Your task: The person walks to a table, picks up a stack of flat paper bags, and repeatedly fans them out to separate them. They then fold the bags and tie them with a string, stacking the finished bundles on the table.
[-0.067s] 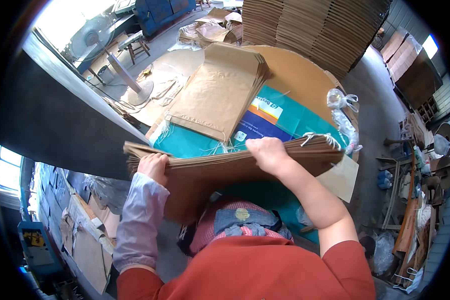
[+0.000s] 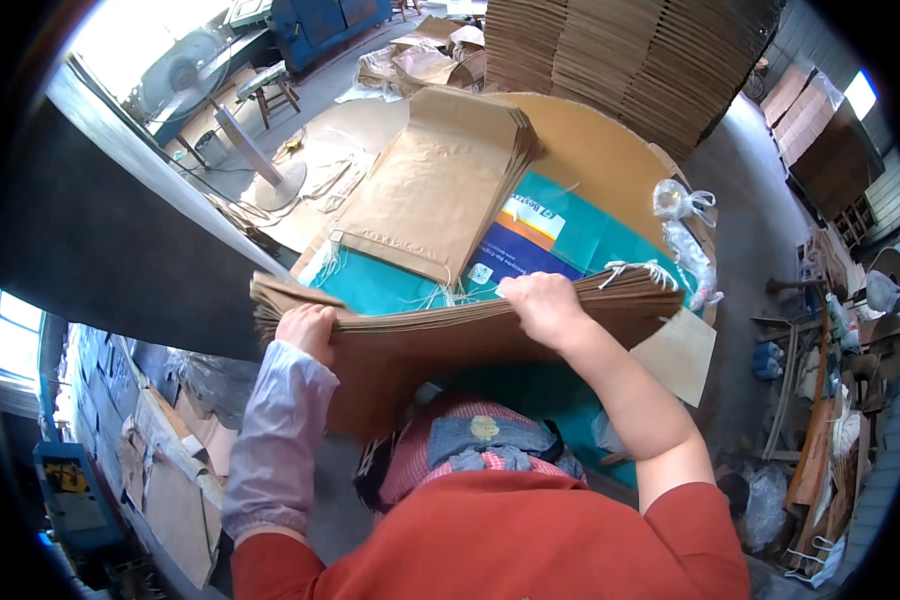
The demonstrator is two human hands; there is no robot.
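Note:
A thick stack of brown paper bags (image 2: pixel 380 365) stands on edge across the near side of the table, its layered top edge bowed. My left hand (image 2: pixel 308 331), below a pale sleeve cover, is closed around the stack's left part. Farther right, my right hand (image 2: pixel 546 308) grips the top edge with its fingers wrapped over. White strings (image 2: pixel 642 272) stick out at the stack's right end. Just beyond lies a second pile of brown paper bags (image 2: pixel 432 190), flat, with loose strings at its near end. Under it shows a teal and blue printed sheet (image 2: pixel 610 235).
The round tan tabletop (image 2: pixel 600 125) reaches toward tall stacks of brown cardboard (image 2: pixel 610 60). Clear plastic wrapping (image 2: pixel 685 235) lies at its right rim. A standing fan (image 2: pixel 185 75) is far left. A dark curved panel (image 2: pixel 130 230) borders my left. Clutter and long strips (image 2: pixel 820 400) fill the right side.
My right hand sits slightly farther right along the top edge, and the stack's right end has shifted a little. Both hands keep their grip.

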